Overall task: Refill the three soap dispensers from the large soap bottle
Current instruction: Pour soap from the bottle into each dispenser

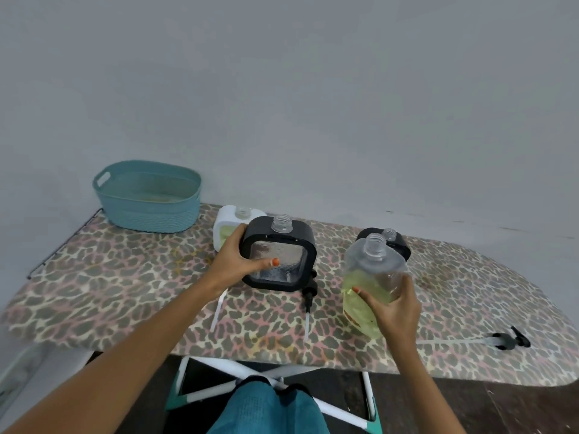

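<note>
Plain grey wall (282, 89) behind a leopard-print ironing board (125, 292) on white crossed legs (338, 405), dark floor (501, 411) beneath

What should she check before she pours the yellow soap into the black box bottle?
1. Black dispenser cap off: ok, its neck is open.
2. Dispenser steady: ok, the left hand grips its side.
3. Large soap bottle cap off: ok, its neck is open.
4. Bottle held firmly: ok, the right hand wraps it.
5. Bottle mouth over the dispenser neck: not ok, the bottle is upright and off to the side.
6. Room inside the dispenser: ok, its window looks nearly empty.
</note>
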A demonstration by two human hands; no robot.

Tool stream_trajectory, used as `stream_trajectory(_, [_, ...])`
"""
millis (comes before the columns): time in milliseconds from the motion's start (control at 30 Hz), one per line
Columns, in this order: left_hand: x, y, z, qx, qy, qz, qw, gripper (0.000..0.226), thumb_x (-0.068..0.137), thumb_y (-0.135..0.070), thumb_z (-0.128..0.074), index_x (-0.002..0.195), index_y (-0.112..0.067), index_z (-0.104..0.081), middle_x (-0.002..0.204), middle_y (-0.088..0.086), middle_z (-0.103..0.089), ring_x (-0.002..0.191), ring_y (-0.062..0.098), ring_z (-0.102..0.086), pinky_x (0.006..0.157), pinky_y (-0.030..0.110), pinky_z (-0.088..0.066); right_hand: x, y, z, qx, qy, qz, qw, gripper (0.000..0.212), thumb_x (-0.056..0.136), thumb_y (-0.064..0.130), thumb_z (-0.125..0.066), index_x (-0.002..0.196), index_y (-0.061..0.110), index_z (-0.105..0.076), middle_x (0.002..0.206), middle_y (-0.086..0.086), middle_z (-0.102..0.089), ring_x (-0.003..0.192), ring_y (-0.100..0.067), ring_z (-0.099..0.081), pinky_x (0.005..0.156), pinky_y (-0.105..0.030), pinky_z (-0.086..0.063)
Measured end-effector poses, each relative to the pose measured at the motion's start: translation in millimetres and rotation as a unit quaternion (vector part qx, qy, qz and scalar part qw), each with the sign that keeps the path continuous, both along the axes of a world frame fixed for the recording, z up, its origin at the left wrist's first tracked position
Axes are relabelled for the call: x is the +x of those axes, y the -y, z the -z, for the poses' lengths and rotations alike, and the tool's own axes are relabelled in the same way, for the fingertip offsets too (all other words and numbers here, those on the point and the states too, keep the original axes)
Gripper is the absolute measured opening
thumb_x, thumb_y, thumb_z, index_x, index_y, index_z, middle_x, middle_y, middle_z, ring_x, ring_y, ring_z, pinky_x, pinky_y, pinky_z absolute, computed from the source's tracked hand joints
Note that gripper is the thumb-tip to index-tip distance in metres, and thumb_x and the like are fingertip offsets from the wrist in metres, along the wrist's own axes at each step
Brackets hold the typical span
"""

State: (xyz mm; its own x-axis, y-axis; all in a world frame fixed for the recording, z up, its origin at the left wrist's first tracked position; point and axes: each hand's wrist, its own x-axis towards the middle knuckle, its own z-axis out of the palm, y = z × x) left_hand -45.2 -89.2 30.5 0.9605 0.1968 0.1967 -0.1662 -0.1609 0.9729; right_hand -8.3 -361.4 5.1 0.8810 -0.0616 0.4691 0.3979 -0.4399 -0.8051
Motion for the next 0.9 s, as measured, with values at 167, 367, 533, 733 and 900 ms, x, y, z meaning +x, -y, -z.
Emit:
stream_trajectory(167, [-18, -6, 1, 0.023, -0.039, 0.079, 0.996, 0.059, 0.05, -0.032, -0.08, 0.097, -0.039, -0.046, 0.093, -0.028, -0.06, 0.086, -0.023, -0.054, 0.073, 0.0, -0.043, 2, 8, -22, -0.163, 0.066, -0.034, 0.984, 0.066, 0.053, 0.037, -0.085, 0.102, 0.003, -0.056, 0.09, 0.001, -0.059, 0.076, -0.017, -0.057, 0.062, -0.009, -0.042])
stream_trajectory(367, [-20, -6, 16, 0.022, -0.042, 0.124, 0.991, 0.081, 0.033, -0.068, -0.078, 0.101, -0.033, -0.052, 0.104, -0.012, -0.061, 0.092, -0.01, -0.059, 0.075, 0.005, -0.046, 6, 8, -42, -0.311, 0.163, -0.039, 0.935, 0.067, 0.055, 0.038, -0.082, 0.106, 0.0, -0.059, 0.089, -0.014, -0.069, 0.072, -0.027, -0.066, 0.057, -0.023, -0.04])
stream_trajectory(533, [-20, 3, 17, 0.029, -0.044, 0.146, 0.988, 0.078, 0.036, -0.07, -0.075, 0.102, -0.035, -0.052, 0.105, -0.015, -0.06, 0.094, -0.011, -0.059, 0.075, 0.005, -0.045, 12, 8, -52, -0.345, 0.209, -0.074, 0.912, 0.067, 0.064, 0.058, -0.059, 0.106, 0.006, -0.058, 0.092, -0.011, -0.071, 0.074, -0.025, -0.068, 0.06, -0.022, -0.044])
stream_trajectory(733, [-17, 6, 21, 0.042, -0.056, 0.163, 0.984, 0.076, 0.039, -0.067, -0.076, 0.103, -0.035, -0.052, 0.107, -0.013, -0.061, 0.096, -0.008, -0.059, 0.078, 0.006, -0.046, 19, 8, -54, -0.382, 0.25, -0.098, 0.884, 0.059, 0.068, 0.058, -0.056, 0.105, 0.011, -0.057, 0.091, -0.009, -0.071, 0.075, -0.026, -0.07, 0.058, -0.033, -0.055])
stream_trajectory(900, [-16, 7, 23, 0.036, -0.055, 0.166, 0.984, 0.075, 0.04, -0.063, -0.078, 0.105, -0.037, -0.051, 0.104, -0.019, -0.063, 0.098, -0.008, -0.059, 0.079, 0.005, -0.045, 24, 7, -57, -0.408, 0.281, -0.122, 0.86, 0.053, 0.071, 0.055, -0.053, 0.105, 0.015, -0.052, 0.088, -0.009, -0.072, 0.075, -0.027, -0.07, 0.056, -0.034, -0.056])
